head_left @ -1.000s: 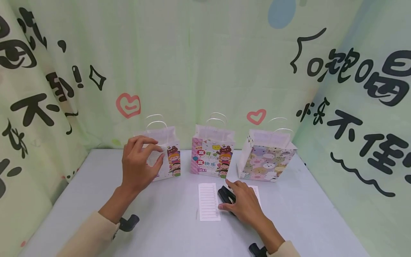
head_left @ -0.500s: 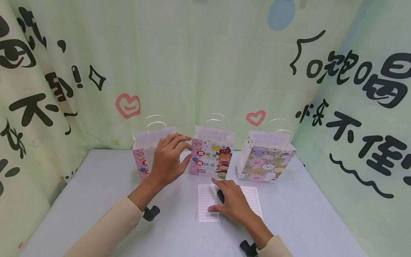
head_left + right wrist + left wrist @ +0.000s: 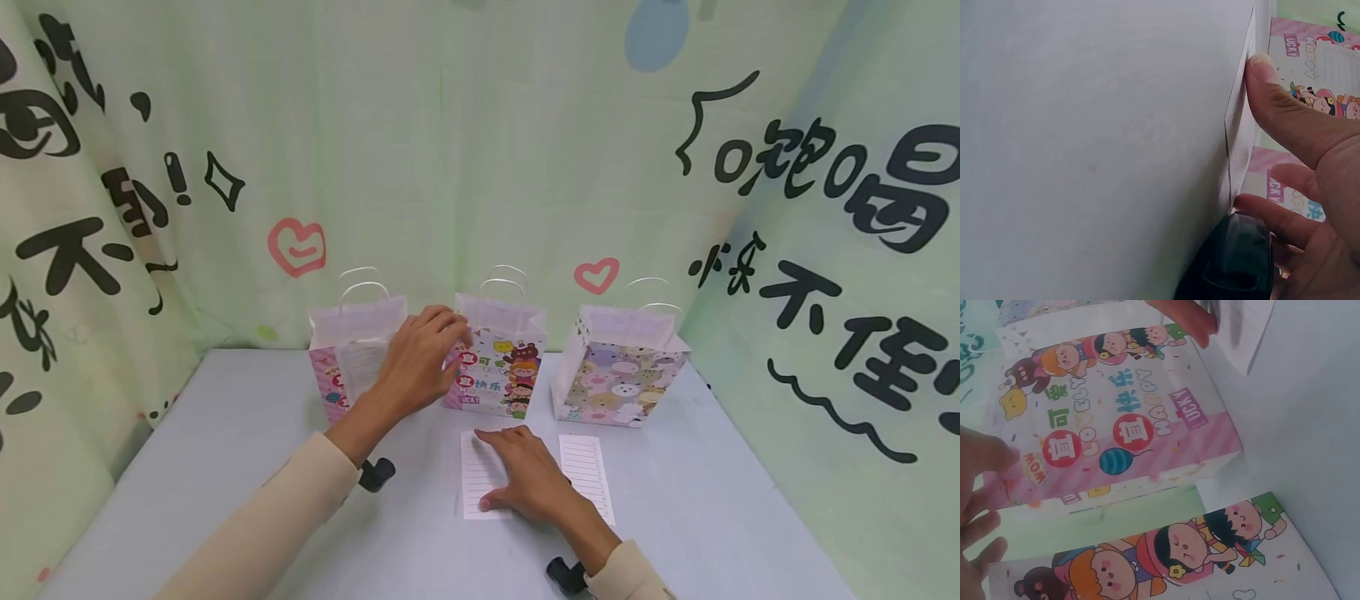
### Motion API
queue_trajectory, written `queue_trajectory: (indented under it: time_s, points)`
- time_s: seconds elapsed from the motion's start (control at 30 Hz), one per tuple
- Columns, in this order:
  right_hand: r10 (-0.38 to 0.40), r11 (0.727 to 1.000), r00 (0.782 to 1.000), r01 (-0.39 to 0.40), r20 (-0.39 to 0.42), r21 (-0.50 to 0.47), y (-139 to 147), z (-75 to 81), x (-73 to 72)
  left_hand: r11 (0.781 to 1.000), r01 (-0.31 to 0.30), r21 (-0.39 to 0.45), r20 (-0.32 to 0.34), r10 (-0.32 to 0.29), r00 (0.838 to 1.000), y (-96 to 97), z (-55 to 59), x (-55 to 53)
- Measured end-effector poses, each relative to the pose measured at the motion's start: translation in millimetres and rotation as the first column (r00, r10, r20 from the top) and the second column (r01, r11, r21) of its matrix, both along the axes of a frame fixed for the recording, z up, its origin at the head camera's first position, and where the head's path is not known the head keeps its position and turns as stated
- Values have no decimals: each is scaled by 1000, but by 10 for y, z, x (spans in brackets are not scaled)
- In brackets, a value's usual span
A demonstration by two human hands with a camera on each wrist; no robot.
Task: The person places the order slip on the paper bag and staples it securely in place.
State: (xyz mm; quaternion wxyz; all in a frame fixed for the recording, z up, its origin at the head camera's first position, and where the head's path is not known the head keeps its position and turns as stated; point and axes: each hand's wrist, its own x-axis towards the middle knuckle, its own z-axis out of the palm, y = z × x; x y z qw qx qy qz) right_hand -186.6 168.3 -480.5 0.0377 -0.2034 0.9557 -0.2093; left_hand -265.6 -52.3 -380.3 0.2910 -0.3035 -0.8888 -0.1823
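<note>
In the head view my left hand (image 3: 420,358) is at the upper left edge of the middle pink and white paper gift bag (image 3: 517,367); in the left wrist view its fingertips overlap the bag's top corner. My right hand (image 3: 525,479) hovers low over a lined paper slip (image 3: 474,475) on the table, thumb and index finger spread at its near and far ends. Under that hand sits a black stapler (image 3: 1235,262), mostly hidden in the head view. A second lined slip (image 3: 587,471) lies to its right.
A matching gift bag (image 3: 330,379) on the left carries a lined slip (image 3: 358,362) on its front. The bag with animal faces (image 3: 618,383) stands at the right. White rope handles rise from all the bags. Printed curtains (image 3: 450,167) enclose the white table (image 3: 225,467).
My left hand has moved right, from the left bag's front to the middle bag's upper left edge. My right hand has shifted left from over the stapler onto the left slip.
</note>
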Motion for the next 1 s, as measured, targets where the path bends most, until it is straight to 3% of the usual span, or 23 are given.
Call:
queue_trajectory:
  time_s: [0.6,1.0]
  points:
    - [55,998,997,-55,-55,7,-17,3,23,999,-22,-35,19,23,1000,59,71,20]
    - [22,979,990,-50,-140,-196,5,5,34,998,-26,-49,24,27,999,70,70,28]
